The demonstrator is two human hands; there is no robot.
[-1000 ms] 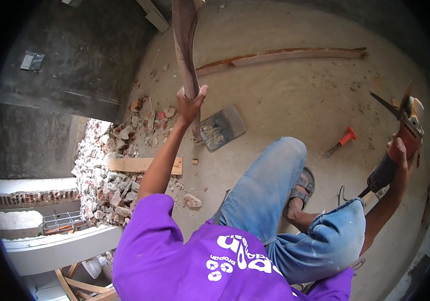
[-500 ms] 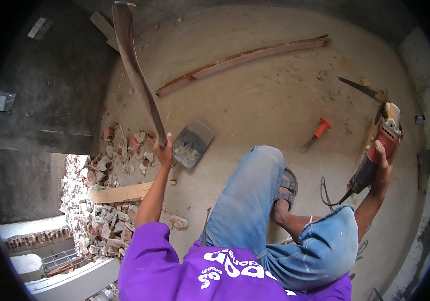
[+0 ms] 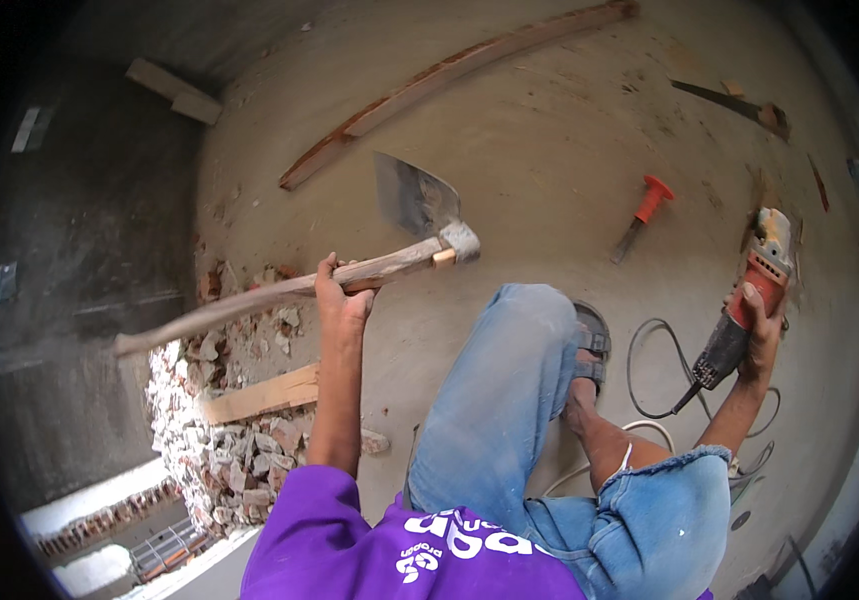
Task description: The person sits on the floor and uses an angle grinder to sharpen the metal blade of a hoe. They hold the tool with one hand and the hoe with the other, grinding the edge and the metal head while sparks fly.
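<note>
My left hand (image 3: 342, 300) is closed around the wooden handle of a hoe (image 3: 239, 308). The handle lies slantwise, its free end out to the left. A grey metal blade (image 3: 416, 196) rises from the head at the handle's right end. On the right, my right hand (image 3: 761, 338) grips the body of an angle grinder (image 3: 767, 272), red with a dark rear part. The grinder's front end points away from me, and its cable runs from the rear. Its disc is hard to make out now.
Broken brick rubble (image 3: 239, 465) and a plank (image 3: 264, 394) lie at left. A long timber (image 3: 469, 62) stretches across the far floor. A chisel (image 3: 641, 220) with a red guard, a handsaw (image 3: 729, 103) and a looped cable (image 3: 633, 352) lie ahead and right.
The hoe has swung round in my left hand: its handle has tipped from pointing far away to pointing left, and its blade has moved farther ahead. My right hand still holds the grinder.
</note>
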